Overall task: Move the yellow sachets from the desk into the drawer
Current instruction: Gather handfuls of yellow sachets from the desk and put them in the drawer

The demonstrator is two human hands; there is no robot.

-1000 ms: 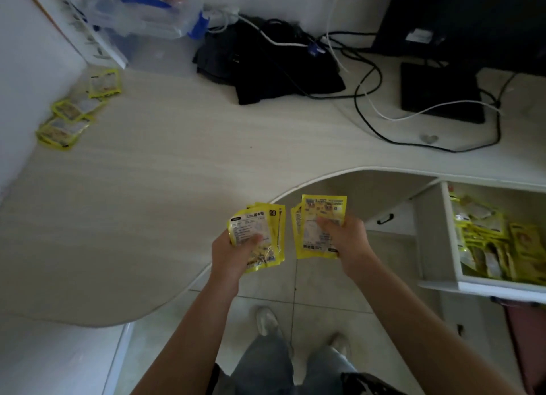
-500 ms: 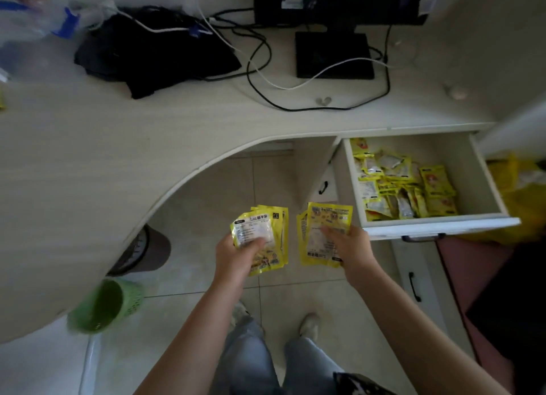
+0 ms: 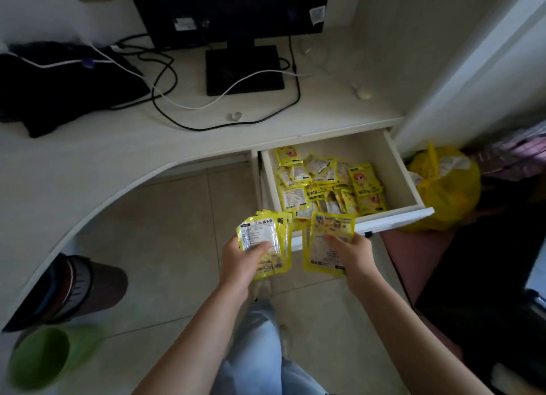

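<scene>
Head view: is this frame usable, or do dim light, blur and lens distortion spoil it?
Head view: dim and underexposed, the black monitor nearly featureless; wide-angle bend curves the white desk edge; the green cup at the corner is smeared; yellow sachets in the open white drawer and both hands' stacks stay readable.
</scene>
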